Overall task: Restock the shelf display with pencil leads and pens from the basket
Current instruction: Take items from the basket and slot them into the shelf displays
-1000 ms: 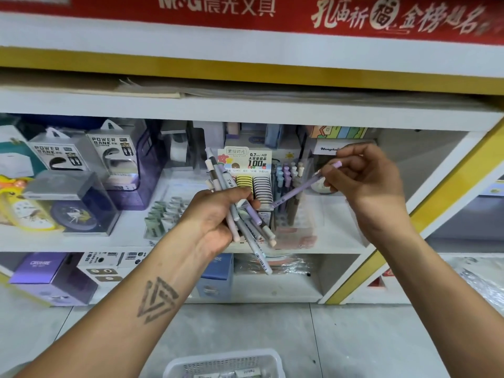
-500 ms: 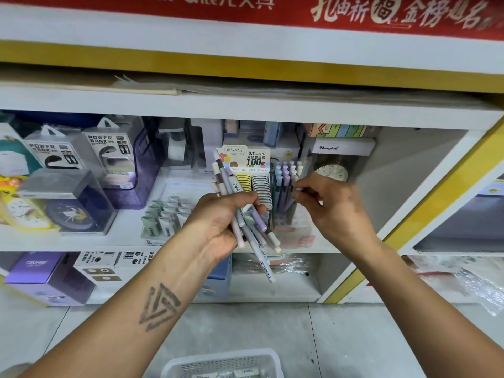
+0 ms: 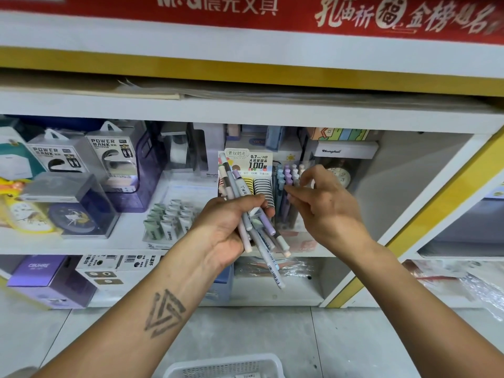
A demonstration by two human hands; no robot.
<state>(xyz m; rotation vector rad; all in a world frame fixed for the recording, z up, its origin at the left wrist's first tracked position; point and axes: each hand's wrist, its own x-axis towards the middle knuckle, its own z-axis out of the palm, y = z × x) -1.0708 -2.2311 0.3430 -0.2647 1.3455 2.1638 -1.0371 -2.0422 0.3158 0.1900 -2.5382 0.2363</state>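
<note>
My left hand [image 3: 231, 227] is shut on a bundle of pens [image 3: 256, 236] in grey, lilac and pale tones, held tilted in front of the middle shelf. Behind it stands the pencil lead display [image 3: 255, 173] with a "0.7mm HB 100" card and striped lead tubes. To its right is a clear pen holder [image 3: 286, 192] with upright blue, purple and pale pens. My right hand [image 3: 324, 203] hovers just right of that holder, fingers apart and holding nothing. The white mesh basket [image 3: 226, 366] sits on the floor at the bottom edge.
Power bank boxes [image 3: 109, 156] and a clear box [image 3: 68, 208] fill the shelf's left side. Small green bottles [image 3: 169, 219] stand in a tray left of my hand. A clock box [image 3: 343, 165] sits behind my right hand. Boxes fill the lower shelf [image 3: 81, 274].
My right hand carried a purple pen down into the clear holder, let it go and now sits with fingers spread. The left hand kept its bundle nearly still.
</note>
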